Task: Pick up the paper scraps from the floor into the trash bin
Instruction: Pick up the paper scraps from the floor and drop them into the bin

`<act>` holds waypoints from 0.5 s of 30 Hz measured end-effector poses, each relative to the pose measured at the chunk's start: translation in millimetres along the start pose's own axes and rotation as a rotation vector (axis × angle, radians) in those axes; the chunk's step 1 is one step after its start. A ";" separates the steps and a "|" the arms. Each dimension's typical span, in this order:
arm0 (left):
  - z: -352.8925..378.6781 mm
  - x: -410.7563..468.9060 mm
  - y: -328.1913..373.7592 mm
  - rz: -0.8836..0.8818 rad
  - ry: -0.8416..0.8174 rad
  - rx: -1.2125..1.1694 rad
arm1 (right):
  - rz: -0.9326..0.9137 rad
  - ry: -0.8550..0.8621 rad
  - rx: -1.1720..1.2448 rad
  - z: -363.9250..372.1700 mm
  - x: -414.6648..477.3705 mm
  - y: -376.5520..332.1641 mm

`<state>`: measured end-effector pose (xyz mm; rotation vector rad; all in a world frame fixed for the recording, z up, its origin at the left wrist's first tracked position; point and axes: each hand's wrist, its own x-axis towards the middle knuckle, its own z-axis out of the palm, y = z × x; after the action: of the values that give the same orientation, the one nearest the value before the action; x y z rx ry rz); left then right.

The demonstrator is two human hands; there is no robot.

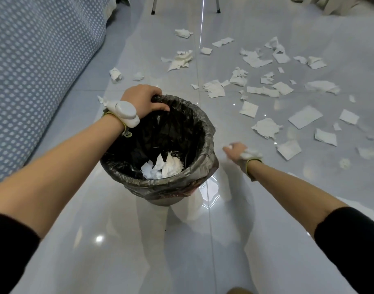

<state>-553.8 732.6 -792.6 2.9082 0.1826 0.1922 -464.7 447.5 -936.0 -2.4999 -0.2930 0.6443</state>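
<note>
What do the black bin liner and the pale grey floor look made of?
Black bin liner: thin plastic film, judging by its crinkles and dull sheen. Pale grey floor: probably glazed tile, glossy, with mirror-like reflections and straight grout lines.

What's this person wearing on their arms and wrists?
Left hand and right hand are bare. Black sleeves end near the elbows. Each wrist carries a rounded white-grey device on a yellow-green strap; the right one is blurred.
</note>
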 end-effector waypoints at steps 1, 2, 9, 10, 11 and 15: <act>-0.1 0.3 0.4 -0.001 0.002 0.004 | -0.024 0.134 0.259 -11.5 -5.2 -15.2; -0.1 0.4 0.6 -0.003 0.004 0.008 | -0.085 0.219 0.418 -25.0 -11.7 -34.0; 0.2 2.3 0.4 0.000 -0.021 0.035 | -0.664 -0.053 0.512 -63.0 -85.8 -168.1; 0.4 2.8 1.2 0.008 -0.029 0.044 | -0.698 -0.157 0.443 -56.0 -92.7 -172.1; -0.3 2.4 2.2 0.013 -0.037 0.053 | -0.735 -0.228 0.293 -49.3 -96.5 -174.2; 1.5 0.2 -2.8 0.026 0.003 0.032 | -0.954 -0.158 -0.035 -46.9 -99.6 -157.9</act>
<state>-553.8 735.0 -794.6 2.9437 0.1503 0.1996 -538.7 525.2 -776.1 -1.9866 -1.4319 0.4118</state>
